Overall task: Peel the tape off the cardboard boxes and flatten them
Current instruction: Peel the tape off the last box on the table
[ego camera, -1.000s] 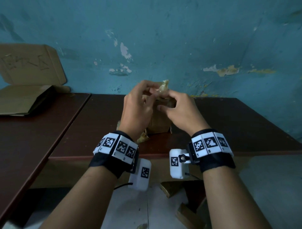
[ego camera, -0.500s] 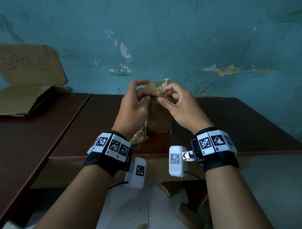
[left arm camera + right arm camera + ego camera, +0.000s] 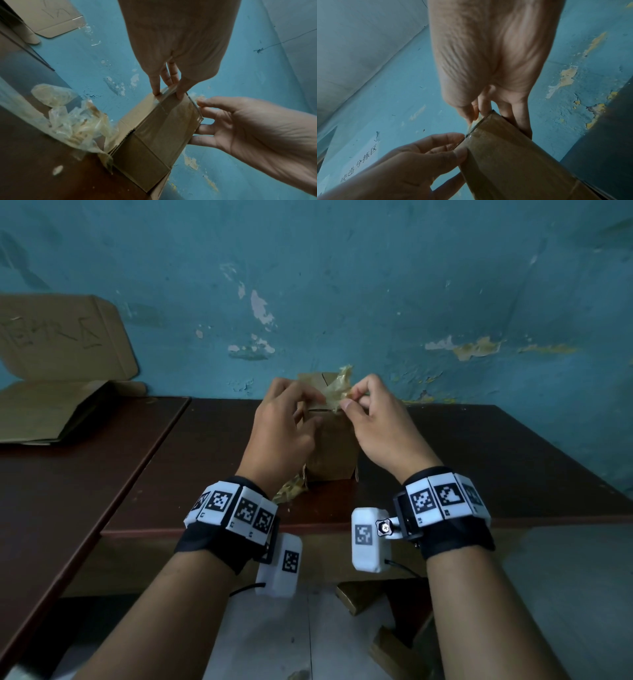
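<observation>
Head cam shows a small cardboard box [image 3: 330, 450] standing upright on the dark brown counter [image 3: 479, 460], close to the blue wall [image 3: 376, 285], with both hands up at its top end. The right hand [image 3: 380, 429] has a pinch grip, thumb and forefinger closed on a crumpled strip of yellowish tape [image 3: 337, 392] that sticks up just above the box top. Rest of that hand's fingers are curled down the box's right side. The left hand [image 3: 281, 429] is right across from that grip, wrapped on the box's left side with fingertips up at the top edge.

From the left wrist cam the left hand's fingers [image 3: 157, 86] look fairly straight, tips pressing on the taped top edge of the box [image 3: 154, 129], thumb on the near face. Whether it's really clamping the box or just bracing it, can't tell for sure, but it's touching, not pinching tape.

Below and left of the left-hand grip there's a wad of already-peeled tape [image 3: 77, 125] lying on the counter, touching the box's base. Right wrist cam mostly shows the glossy taped face of the box [image 3: 513, 162] under the pinch.

Way off to the left of both grips, a flattened cardboard stack [image 3: 51, 412] sits on a second counter [image 3: 51, 508], with another cardboard sheet [image 3: 65, 337] leaning on the wall behind it.
</observation>
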A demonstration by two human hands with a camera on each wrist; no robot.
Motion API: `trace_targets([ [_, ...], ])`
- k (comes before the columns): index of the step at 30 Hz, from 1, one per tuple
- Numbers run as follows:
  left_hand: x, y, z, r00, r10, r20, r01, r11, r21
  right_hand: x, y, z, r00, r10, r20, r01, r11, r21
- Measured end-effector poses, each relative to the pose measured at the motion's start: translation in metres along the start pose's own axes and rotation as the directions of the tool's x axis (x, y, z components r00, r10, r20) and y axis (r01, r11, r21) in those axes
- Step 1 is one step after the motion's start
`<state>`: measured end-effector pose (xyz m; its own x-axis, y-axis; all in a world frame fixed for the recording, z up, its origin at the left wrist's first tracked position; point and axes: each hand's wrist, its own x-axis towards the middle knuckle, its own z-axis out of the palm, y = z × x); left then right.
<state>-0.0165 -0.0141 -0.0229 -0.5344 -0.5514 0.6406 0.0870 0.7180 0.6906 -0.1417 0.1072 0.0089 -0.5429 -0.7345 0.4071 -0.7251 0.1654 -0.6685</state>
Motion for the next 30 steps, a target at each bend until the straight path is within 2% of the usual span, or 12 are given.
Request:
trace_targets([
  [14,-0.001,0.000,-0.004,0.999,0.040,-0.007,-0.039,0.995,0.093,-0.001,0.003,-0.007,0.994,0.080,-0.071,-0.072,0.991,0.109],
  [19,0.001,-0.005,0.001,0.999,0.043,0.002,-0.043,0.994,0.103,-0.001,0.003,-0.004,0.989,0.128,-0.073,-0.108,0.967,0.231],
  [21,0.001,-0.005,0.001,0.999,0.036,0.007,-0.037,0.995,0.095,-0.001,0.006,-0.002,0.985,0.163,-0.062,-0.126,0.910,0.395],
  [24,0.001,-0.002,0.000,0.999,0.035,0.038,-0.040,0.991,0.131,-0.002,0.007,-0.004,0.973,0.228,-0.039,-0.153,0.763,0.627],
  [27,0.000,-0.001,0.001,0.998,0.056,0.037,-0.061,0.985,0.160,-0.004,0.008,-0.005,0.966,0.254,-0.052,-0.139,0.678,0.722],
  [30,-0.001,-0.002,0.002,0.998,0.060,0.036,-0.065,0.986,0.154,-0.003,0.012,-0.004,0.963,0.264,-0.061,-0.132,0.652,0.747],
])
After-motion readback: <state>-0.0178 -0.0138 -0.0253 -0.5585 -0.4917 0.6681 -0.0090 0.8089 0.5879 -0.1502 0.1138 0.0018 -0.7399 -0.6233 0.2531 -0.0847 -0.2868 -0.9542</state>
